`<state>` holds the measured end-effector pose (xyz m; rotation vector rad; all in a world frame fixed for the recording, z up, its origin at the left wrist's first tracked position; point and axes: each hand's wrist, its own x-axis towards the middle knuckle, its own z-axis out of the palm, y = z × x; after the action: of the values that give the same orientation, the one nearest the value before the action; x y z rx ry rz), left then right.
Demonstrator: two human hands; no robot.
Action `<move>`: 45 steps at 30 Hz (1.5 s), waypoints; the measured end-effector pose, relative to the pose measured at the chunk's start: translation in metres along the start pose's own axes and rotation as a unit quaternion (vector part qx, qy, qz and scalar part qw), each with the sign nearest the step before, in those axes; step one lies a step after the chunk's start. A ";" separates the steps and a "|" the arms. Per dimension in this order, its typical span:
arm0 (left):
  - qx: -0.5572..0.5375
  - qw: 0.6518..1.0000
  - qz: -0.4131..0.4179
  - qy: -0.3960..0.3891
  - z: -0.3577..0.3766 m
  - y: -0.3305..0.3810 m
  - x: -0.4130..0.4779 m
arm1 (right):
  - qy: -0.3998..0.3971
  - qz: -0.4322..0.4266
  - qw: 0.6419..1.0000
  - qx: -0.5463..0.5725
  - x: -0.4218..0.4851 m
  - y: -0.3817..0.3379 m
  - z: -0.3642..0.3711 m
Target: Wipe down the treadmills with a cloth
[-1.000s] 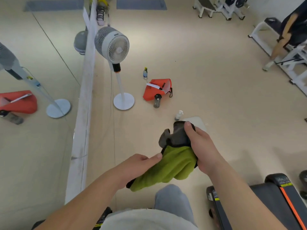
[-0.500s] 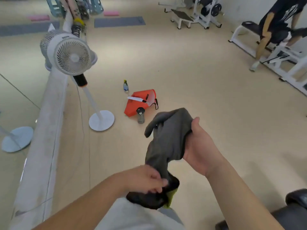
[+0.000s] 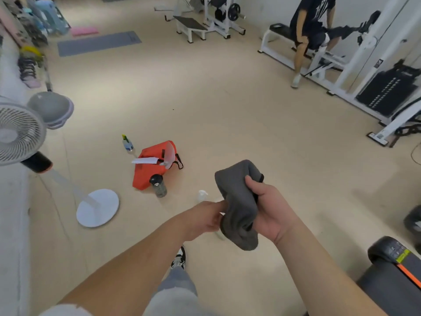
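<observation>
The soft grey cloth (image 3: 239,201) is up in the air near the middle of the frame, a bit to the right, between both hands. It is bunched up and hangs long. One end sticks up and the other end droops toward the bottom of the frame.

The right hand (image 3: 271,210) has its thumb and fingers curled round the middle of the cloth, so it has the main hold. The left hand (image 3: 205,216) comes in from the left, and its fingertips nip the cloth's left edge. That hand is a little blurry, so I cannot tell how tight the nip is.

The black treadmill with an orange stripe (image 3: 394,272) peeks in at the lower right corner, and only its rounded end shows. It lies down and to the right of the cloth, well apart from it, and nothing touches it. The right hand is nearer to it. I think the wiping here has not begun. The next move is likely to swing the cloth down and right onto that machine.

A flat red bag (image 3: 152,165) lies on the tan floor to the left of the hands. A dark bottle (image 3: 158,185) stands just beside it. A small clear spray bottle (image 3: 201,195) sits just above the left hand. A white standing fan (image 3: 20,133) is at the left edge.
</observation>
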<state>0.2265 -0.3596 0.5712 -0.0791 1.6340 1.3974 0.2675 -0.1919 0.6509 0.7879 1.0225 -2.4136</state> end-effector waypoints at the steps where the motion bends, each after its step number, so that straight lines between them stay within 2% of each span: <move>1: -0.041 0.999 -0.013 -0.032 -0.002 0.005 0.011 | 0.013 -0.008 1.000 0.004 0.011 -0.010 0.000; 4: -0.087 0.992 -0.019 -0.092 -0.019 0.019 0.037 | 0.057 -0.038 0.996 -0.059 0.050 -0.037 0.000; 6: -0.043 0.996 0.013 -0.083 -0.033 0.029 0.053 | 0.108 -0.043 0.987 -0.110 0.079 -0.050 -0.002; 9: 0.072 0.996 0.045 -0.007 -0.054 0.041 0.076 | 0.183 -0.015 0.974 -0.130 0.116 -0.058 -0.014; 11: 0.128 0.987 0.071 0.069 -0.065 0.047 0.093 | 0.211 0.039 0.975 -0.057 0.136 -0.059 -0.026; 13: 0.115 0.984 0.084 0.109 -0.069 0.055 0.108 | 0.203 0.097 0.974 -0.012 0.146 -0.053 -0.038; 15: 0.043 0.990 0.065 0.117 -0.071 0.066 0.122 | 0.169 0.114 0.979 -0.010 0.155 -0.041 -0.051; 17: -0.004 0.993 0.035 0.114 -0.070 0.074 0.139 | 0.128 0.087 0.988 -0.002 0.163 -0.035 -0.061; 20: 0.018 0.989 0.021 0.144 -0.072 0.078 0.169 | 0.094 0.009 0.995 0.023 0.182 -0.034 -0.081; 24: 0.041 0.964 0.028 0.260 -0.086 0.085 0.214 | 0.089 -0.036 0.990 -0.103 0.205 -0.046 -0.128; 26: 0.048 0.956 0.024 0.290 -0.093 0.083 0.240 | 0.101 -0.048 0.978 -0.175 0.223 -0.048 -0.160; 29: 0.011 0.962 0.007 0.274 -0.100 0.065 0.293 | 0.129 -0.063 0.955 -0.258 0.264 -0.039 -0.205; 33: 0.068 0.967 0.018 0.246 -0.109 0.019 0.374 | 0.169 -0.089 0.928 -0.319 0.338 -0.014 -0.262; 36: 0.109 0.966 0.042 0.231 -0.116 -0.014 0.436 | 0.259 -0.128 0.906 -0.308 0.400 0.002 -0.315; 39: 0.122 0.968 0.070 0.208 -0.131 -0.034 0.480 | 0.346 -0.125 0.883 -0.293 0.445 0.004 -0.352; 42: 0.209 0.952 0.126 0.185 -0.144 -0.049 0.522 | 0.359 -0.155 0.872 -0.295 0.477 0.009 -0.374; 45: 0.279 0.927 0.169 0.185 -0.153 -0.057 0.549 | 0.332 -0.201 0.869 -0.307 0.490 0.005 -0.384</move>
<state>-0.1318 -0.2269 0.1449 0.3042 2.4009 1.1492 0.0284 0.0226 0.1175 1.2736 2.2685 -1.8792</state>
